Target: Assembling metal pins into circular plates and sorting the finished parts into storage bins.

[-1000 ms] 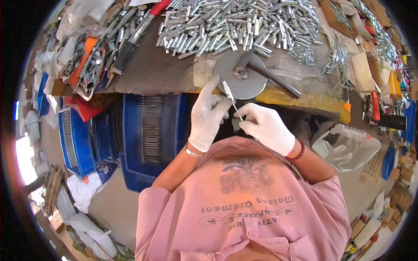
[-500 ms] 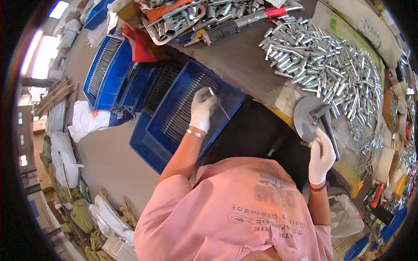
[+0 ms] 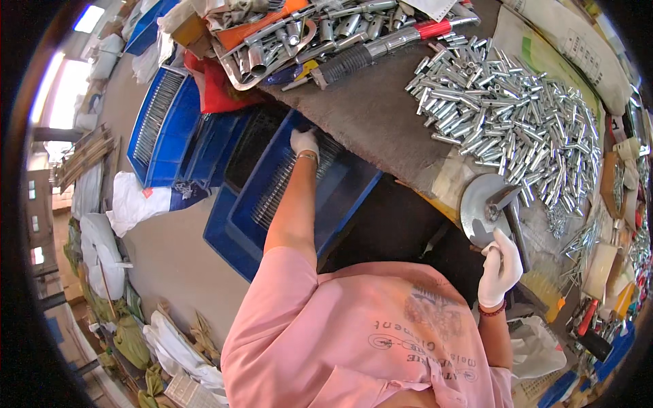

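My left hand (image 3: 305,141), in a white glove, reaches to the far end of a blue plastic bin (image 3: 347,190). Slim metal rods (image 3: 279,187) lie side by side in that bin. The hand is over the rods' far end; its fingertips are hidden, so whether it grips one cannot be told. My right hand (image 3: 500,272), also gloved in white, is closed at the near rim of a round grey metal disc (image 3: 476,211), index finger and thumb against the edge. From the disc's middle a metal piece (image 3: 502,200) sticks up.
Short shiny metal tubes (image 3: 510,115) form a big heap on the bench at the far right. A tray (image 3: 272,51) of larger tubes and a tool with a red band (image 3: 432,29) lie at the back. Another blue bin (image 3: 158,122) of rods stands left.
My left hand has moved farther away, to the far end of the bin. The thin rod seen in it before is no longer visible. My right hand stays at the disc.
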A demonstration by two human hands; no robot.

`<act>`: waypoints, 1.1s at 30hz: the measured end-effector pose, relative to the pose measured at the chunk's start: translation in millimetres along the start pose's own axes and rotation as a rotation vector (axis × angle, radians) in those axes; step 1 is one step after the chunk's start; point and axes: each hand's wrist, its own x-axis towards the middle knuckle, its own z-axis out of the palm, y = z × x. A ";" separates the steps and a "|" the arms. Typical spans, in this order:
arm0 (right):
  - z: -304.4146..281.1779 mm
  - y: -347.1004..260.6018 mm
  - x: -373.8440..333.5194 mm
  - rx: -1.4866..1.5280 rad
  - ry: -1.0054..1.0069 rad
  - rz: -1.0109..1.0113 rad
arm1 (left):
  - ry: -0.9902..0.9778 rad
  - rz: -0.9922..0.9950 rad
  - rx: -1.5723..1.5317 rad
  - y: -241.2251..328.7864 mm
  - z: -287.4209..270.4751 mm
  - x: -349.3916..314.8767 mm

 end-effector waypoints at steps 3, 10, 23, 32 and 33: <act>3.4 -1.6 1.0 -0.025 0.025 -0.106 | 0.037 -0.057 0.091 10.2 32.0 -13.3; 7.7 -9.0 12.8 -0.067 0.042 -0.132 | -0.253 0.117 0.241 58.4 9.1 -33.8; -2.1 -27.8 18.3 0.041 0.012 -0.169 | -0.485 0.979 -0.283 402.0 -174.3 -204.4; -46.9 -35.4 -8.2 -0.034 0.060 -0.132 | -0.536 1.204 0.167 428.7 -117.6 -235.2; -57.2 -31.1 -8.4 -0.067 0.113 -0.149 | -0.492 1.332 0.015 419.6 -115.6 -227.1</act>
